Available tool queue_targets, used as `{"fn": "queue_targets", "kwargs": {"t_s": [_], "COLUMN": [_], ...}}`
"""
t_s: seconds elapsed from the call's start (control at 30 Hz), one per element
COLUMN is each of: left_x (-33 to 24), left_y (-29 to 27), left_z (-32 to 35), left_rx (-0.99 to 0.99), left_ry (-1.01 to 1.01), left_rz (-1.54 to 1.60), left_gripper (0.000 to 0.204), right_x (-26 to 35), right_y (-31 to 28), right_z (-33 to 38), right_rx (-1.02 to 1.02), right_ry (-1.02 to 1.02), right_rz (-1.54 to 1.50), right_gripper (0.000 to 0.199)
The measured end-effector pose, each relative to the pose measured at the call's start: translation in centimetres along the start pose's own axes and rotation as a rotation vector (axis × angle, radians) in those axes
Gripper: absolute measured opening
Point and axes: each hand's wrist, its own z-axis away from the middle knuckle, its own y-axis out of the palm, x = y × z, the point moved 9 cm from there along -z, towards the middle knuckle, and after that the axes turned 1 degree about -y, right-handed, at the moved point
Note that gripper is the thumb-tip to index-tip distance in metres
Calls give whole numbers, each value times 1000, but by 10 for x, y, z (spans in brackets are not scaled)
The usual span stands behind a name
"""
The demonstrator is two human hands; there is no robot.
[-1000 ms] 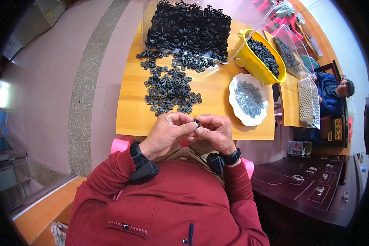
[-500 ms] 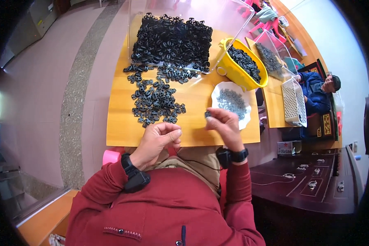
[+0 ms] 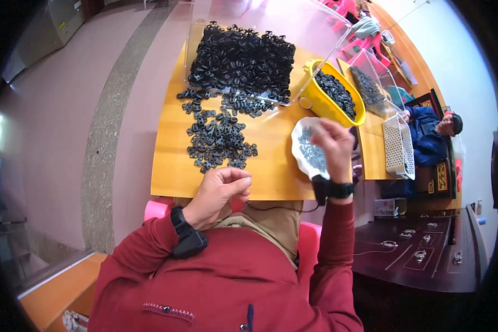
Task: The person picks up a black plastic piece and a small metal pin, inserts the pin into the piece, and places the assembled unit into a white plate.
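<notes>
My left hand [image 3: 221,188] rests at the near edge of the wooden table [image 3: 171,171], fingers curled and thumb pressed to the forefinger; nothing shows between them. My right hand [image 3: 335,145] reaches out over the far side of a white dish [image 3: 300,161] of small grey parts, close to a yellow tub [image 3: 315,99] of black pieces. Its fingertips point down and what they hold is hidden. A loose pile of black plastic parts [image 3: 218,138] lies on the table ahead of my left hand. Both wrists wear black bands.
A big heap of black parts [image 3: 240,55] fills a clear tray at the table's far side. To the right are a clear bin, a perforated white basket [image 3: 395,146] and a seated person in blue [image 3: 426,133]. A dark table [image 3: 420,254] stands at lower right.
My hands were joined on a small dark part near my chest. The right hand has since moved out to the right over the white dish; the left stayed near the table edge.
</notes>
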Motion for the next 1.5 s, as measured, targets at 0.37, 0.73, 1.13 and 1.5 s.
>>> {"fn": "queue_targets", "kwargs": {"t_s": [0.37, 0.73, 1.13, 1.5], "left_x": [0, -2, -9, -2], "left_y": [-1, -3, -1, -5], "left_z": [0, 0, 2, -1], "left_rx": [-13, -25, -69, -66], "left_ry": [18, 31, 134, 37], "left_rz": [8, -8, -73, 37], "left_gripper": [14, 13, 16, 12], "right_x": [-16, -17, -15, -3], "right_y": [109, 115, 127, 14], "right_z": [59, 57, 104, 71], "right_rx": [276, 299, 424, 36], "right_ry": [-210, -164, 134, -138], "right_rz": [497, 676, -104, 420], "right_gripper": [20, 13, 9, 14]}}
